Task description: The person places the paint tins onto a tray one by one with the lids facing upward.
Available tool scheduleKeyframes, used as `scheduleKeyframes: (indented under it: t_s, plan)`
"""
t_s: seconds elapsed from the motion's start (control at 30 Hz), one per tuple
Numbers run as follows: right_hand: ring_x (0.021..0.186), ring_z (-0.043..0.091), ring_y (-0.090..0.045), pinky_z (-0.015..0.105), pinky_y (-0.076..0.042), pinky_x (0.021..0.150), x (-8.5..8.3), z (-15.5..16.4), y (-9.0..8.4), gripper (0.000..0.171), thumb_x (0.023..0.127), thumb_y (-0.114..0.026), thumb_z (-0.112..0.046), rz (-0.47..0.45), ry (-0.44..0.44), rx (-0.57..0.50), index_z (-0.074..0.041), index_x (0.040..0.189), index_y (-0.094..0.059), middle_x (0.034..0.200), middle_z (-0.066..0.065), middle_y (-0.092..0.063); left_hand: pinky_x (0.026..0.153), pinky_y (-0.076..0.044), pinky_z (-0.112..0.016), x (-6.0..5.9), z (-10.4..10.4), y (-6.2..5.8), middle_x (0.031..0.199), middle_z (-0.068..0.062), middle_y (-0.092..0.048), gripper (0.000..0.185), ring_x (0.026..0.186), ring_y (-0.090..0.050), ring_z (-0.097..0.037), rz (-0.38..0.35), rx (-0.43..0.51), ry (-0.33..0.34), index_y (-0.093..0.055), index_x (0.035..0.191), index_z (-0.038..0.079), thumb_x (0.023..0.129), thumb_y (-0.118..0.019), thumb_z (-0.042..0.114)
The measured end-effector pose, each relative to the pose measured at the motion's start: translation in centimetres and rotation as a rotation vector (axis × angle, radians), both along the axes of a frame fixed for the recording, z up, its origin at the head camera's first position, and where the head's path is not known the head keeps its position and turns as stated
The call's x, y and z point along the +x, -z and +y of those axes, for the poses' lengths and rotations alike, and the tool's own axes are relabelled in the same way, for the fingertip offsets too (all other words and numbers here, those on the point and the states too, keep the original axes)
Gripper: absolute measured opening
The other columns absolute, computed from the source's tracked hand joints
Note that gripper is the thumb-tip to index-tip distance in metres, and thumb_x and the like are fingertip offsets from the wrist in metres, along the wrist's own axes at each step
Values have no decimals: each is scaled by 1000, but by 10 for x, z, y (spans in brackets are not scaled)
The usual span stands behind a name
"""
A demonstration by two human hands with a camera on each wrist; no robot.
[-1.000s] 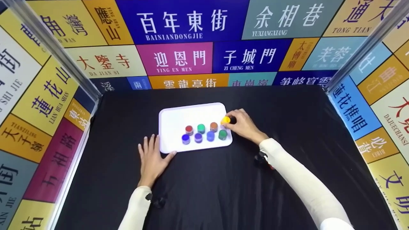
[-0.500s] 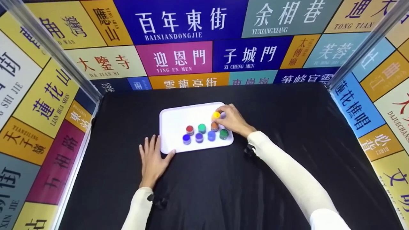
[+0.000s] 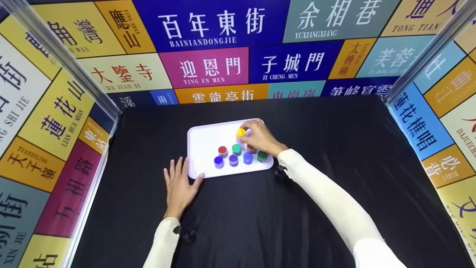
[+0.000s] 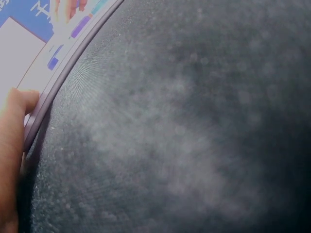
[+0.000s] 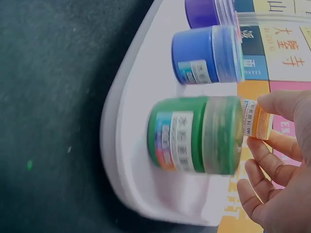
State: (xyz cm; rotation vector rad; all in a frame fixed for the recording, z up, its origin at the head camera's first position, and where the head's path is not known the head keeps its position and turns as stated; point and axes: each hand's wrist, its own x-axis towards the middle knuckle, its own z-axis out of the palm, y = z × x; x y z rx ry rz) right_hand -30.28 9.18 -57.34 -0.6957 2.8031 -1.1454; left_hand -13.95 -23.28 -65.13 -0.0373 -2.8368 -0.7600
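Leftward since the earlier frame: right hand (image 3: 260, 138) pinches the yellow jar (image 3: 241, 132) above the white tray (image 3: 202, 139), cap up, axis upright; left hand (image 3: 180, 186) lies flat, fingers straight, thumb at the tray edge. Left wrist view shows only that thumb against the rim. Right wrist view alone shows printed labels on the green jar (image 5: 194, 133).

One tray (image 3: 208, 137) bearing seven standing jars: one red (image 3: 222, 151), two green (image 3: 237, 149) (image 3: 261, 156), one orange (image 3: 251, 149), two blue (image 3: 218, 161) (image 3: 247, 158), one purple (image 3: 233, 159); an eighth jar, yellow (image 3: 241, 132), held above; two hands (image 3: 179, 186) (image 3: 261, 138)
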Motion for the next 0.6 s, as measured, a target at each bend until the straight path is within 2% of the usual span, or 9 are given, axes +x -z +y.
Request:
scheduleKeyframes:
  t_s: [0.37, 0.6]
  plan:
    - [119, 32, -59, 44, -46, 109, -1, -23, 6, 32, 94, -86, -26, -28, -48, -19, -4, 118, -82, 114, 12, -78, 134, 2, -65, -1, 2, 0, 175, -23, -38, 88, 167, -18, -47, 4, 7, 8, -43, 169, 5, 103, -68, 59]
    - [112, 31, -61, 43, -49, 102, 0, -37, 8, 30, 93, -88, -26, 8, -70, 23, -5, 114, -83, 109, 11, -78, 134, 3, -64, 0, 0, -1, 175, -22, -37, 89, 168, -16, -46, -8, 9, 1, -42, 169, 5, 104, -67, 59]
